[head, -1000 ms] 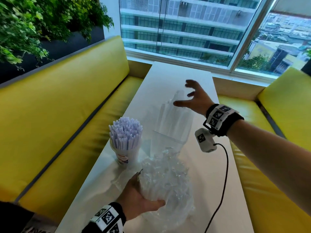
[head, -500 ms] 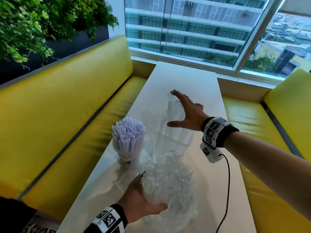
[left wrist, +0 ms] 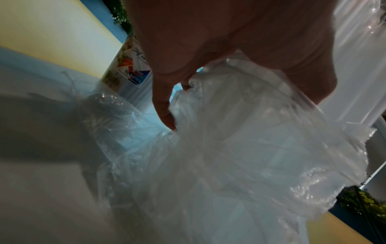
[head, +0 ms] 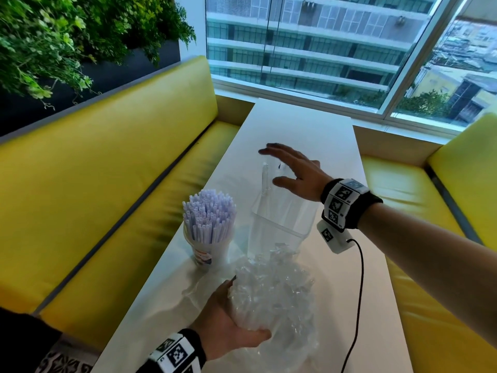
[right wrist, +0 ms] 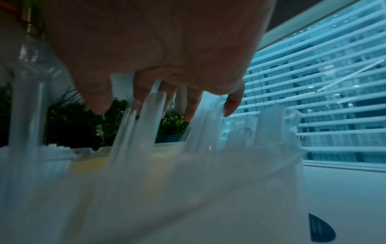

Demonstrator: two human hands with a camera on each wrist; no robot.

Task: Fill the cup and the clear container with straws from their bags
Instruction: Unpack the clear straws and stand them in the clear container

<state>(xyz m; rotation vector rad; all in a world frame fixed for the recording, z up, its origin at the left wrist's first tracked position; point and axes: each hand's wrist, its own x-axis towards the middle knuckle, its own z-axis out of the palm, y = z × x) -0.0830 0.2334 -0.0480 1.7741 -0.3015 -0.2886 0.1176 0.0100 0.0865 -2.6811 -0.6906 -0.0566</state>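
Cup (head: 208, 244) packed with pale straws (head: 209, 215) at left on the tabletop (head: 304, 125), clear container (head: 282, 224) just right of it. Left hand (head: 228, 327) nearest, gripping a crumpled clear bag (head: 274, 300). Right hand (head: 298, 173) farther, fingers spread loosely above the container's clear straws (right wrist: 146, 115), gripping nothing.

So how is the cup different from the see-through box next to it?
The cup is round, white and printed; the clear container is square-edged and see-through. The cup is packed with white straws; the container's clear straws look looser and lean about. Nothing touches the cup, while the right hand reaches over the container's straws. Both stand upright on the table.
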